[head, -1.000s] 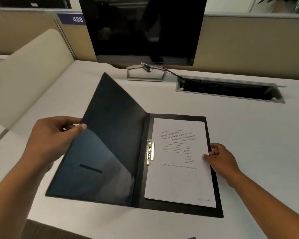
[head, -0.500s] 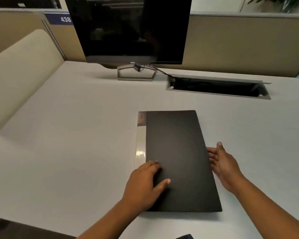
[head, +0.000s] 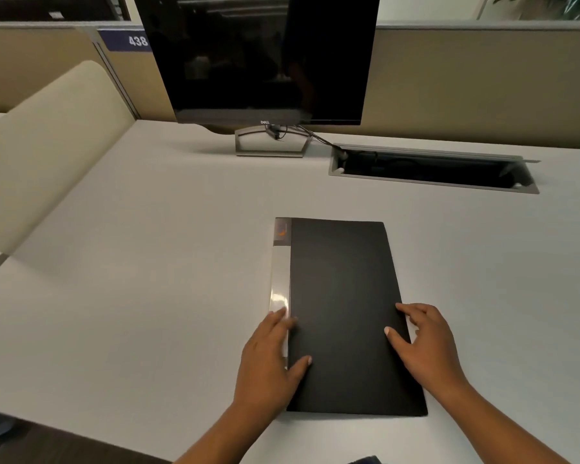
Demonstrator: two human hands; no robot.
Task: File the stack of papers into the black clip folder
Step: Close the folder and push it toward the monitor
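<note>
The black clip folder [head: 342, 289] lies closed and flat on the white desk [head: 148, 296], its silver spine strip along the left edge. The papers are hidden inside it. My left hand [head: 268, 360] rests flat on the spine side near the front, fingers spread, thumb on the black cover. My right hand [head: 426, 346] lies on the folder's right edge, fingers apart, thumb on the cover. Neither hand grips anything.
A dark Dell monitor [head: 265, 61] on a silver stand sits at the back. To its right is an open cable tray [head: 432, 169] sunk in the desk. A beige curved divider [head: 47, 145] runs along the left. Partition walls stand behind.
The open folder with the papers showing was closed by my left hand swinging the cover over. Since then both hands have shifted onto the folder's left and right sides.
</note>
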